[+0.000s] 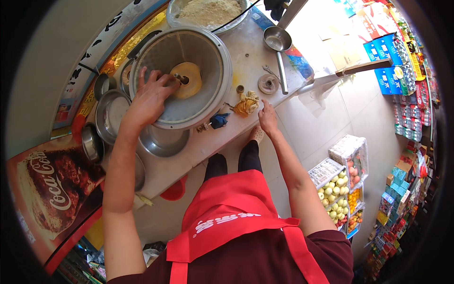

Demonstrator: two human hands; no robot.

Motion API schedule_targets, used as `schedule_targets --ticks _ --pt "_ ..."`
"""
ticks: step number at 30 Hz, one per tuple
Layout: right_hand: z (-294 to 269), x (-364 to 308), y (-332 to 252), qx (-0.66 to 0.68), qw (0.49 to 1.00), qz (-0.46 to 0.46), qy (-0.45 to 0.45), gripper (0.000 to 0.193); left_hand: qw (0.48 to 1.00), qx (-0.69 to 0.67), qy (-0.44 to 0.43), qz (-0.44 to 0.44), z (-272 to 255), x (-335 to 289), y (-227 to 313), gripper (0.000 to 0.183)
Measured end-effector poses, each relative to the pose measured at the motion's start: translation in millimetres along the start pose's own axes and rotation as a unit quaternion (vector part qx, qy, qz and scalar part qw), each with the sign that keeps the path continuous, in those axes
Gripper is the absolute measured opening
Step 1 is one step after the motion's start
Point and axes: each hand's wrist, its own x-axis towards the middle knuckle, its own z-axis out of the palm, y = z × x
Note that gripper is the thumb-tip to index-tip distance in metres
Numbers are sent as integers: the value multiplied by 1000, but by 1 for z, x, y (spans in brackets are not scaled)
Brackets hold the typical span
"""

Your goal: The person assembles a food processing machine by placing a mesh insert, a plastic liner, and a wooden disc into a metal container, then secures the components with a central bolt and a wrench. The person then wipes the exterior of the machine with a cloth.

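A large round metal drum (215,90) with a pale rim stands on the counter. At its middle a short metal shaft (182,79) rises from a yellowish disc (191,90). My left hand (153,97) reaches over the drum's near left side with its fingers spread, the fingertips close to the shaft; whether they touch it I cannot tell. By the counter's front edge hovers my right hand (268,118), index finger and thumb apart and nothing visible in it. Just left of it lies a crumpled, yellow-stained cloth (247,104). A round metal part (268,84) and a small ring (240,88) sit nearby.
A wrench (270,71) and a metal ladle (279,40) lie farther back on the counter (246,71). Metal bowls (111,116) crowd the left, beside a red cooler (56,189). A flour basin (175,16) stands behind the drum. Fruit crates (324,171) stand on the floor, right.
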Motion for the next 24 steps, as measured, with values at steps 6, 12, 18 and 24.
schedule_targets --ticks 6,12,18,24 --pt "44 97 80 -240 970 24 28 53 999 17 -32 -22 -3 6 5 57" --pt "66 138 93 -299 953 2 42 31 1000 2 0 -22 -1 8 5 55" --pt "44 128 84 -211 976 -51 10 47 994 -73 55 -56 -3 6 1 54" --pt "8 53 25 360 921 77 -127 41 832 -232 480 -155 36 -37 -9 49"
